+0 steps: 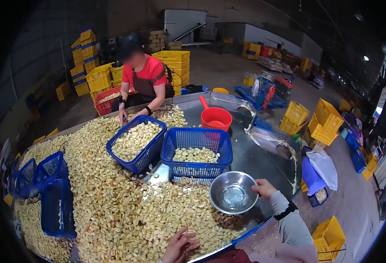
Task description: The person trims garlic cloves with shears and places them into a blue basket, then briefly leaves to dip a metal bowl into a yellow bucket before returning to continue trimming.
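Note:
My right hand grips the rim of an empty metal bowl, held over the near right part of the metal table. At the bottom centre, my left hand is over the pile of pale nut-like pieces, its fingers apart and nothing in them. Beyond the bowl stands a blue basket with a layer of pale pieces inside. Left of it, a tilted blue basket is filled higher with the same pieces. A red dipper rests behind the baskets.
A co-worker in a red shirt bends over the table's far side, hands at the pile. Several blue baskets stand at the left. Yellow crates are stacked behind, with more crates on the floor at the right.

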{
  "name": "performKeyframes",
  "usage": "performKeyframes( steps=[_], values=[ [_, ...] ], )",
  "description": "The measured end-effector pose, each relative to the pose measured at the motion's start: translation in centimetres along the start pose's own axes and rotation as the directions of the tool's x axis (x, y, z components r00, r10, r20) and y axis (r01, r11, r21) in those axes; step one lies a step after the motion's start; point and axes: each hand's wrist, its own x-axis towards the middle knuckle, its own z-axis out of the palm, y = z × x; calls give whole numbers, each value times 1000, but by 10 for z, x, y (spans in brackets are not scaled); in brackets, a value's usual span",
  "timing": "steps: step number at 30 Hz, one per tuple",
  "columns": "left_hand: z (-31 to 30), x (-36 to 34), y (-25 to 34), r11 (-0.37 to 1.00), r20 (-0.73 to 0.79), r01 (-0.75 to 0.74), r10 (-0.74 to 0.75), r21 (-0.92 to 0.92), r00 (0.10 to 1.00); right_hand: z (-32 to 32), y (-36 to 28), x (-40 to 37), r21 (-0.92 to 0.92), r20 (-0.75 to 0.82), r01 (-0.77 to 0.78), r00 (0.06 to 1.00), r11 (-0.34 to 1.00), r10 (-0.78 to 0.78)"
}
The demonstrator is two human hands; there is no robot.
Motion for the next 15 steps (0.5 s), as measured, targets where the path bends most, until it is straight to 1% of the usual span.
performKeyframes(
  steps=[1, 3, 4, 5, 6, 7, 8, 9, 10, 11, 13, 14, 15],
  values=[
    [-12, 12, -5, 1000, -8, -7, 7, -12, 1000, -20, 9, 15, 34, -30, 8, 1000, 999, -7],
    [-22, 28, -26, 972, 23, -147, 145, 184, 989, -51, 13, 42, 123, -130, 46, 991, 991, -30],
    [-1, 29, -27, 969, -43, -160, 171, 191, 984, -66, 22, 62, 130, -187, 63, 982, 989, -38],
    [-5, 41, -36, 968, -52, -160, 173, 194, 984, -80, 29, 84, 135, -240, 83, 970, 987, -48],
    [0, 49, -43, 965, -51, -173, 186, 198, 981, -93, 34, 105, 168, -249, 90, 967, 982, -46],
    [9, 59, -49, 962, -50, -189, 202, 195, 978, -101, 37, 124, 137, -200, 72, 979, 988, -43],
    [20, 70, -56, 964, -70, -195, 211, 183, 975, -110, 37, 143, 166, -264, 92, 963, 982, -46],
    [33, 78, -62, 976, -111, -164, 180, 145, 977, -117, 39, 162, 195, -323, 112, 945, 975, -44],
    [42, 89, -73, 973, -106, -195, 208, 122, 972, -124, 51, 188, 223, -348, 144, 935, 964, -59],
    [50, 101, -85, 969, -107, -223, 234, 103, 966, -132, 60, 214, 242, -324, 124, 945, 962, -41],
    [70, 120, -104, 975, -138, -194, 208, 107, 968, -139, 75, 261, 327, -347, 121, 938, 937, 0],
    [76, 129, -115, 979, -133, -173, 187, 106, 973, -140, 80, 284, 315, -301, 95, 954, 944, 4],
    [79, 136, -123, 979, -171, -185, 197, 81, 965, -140, 83, 306, 331, -352, 111, 936, 937, 13]
  ],
)
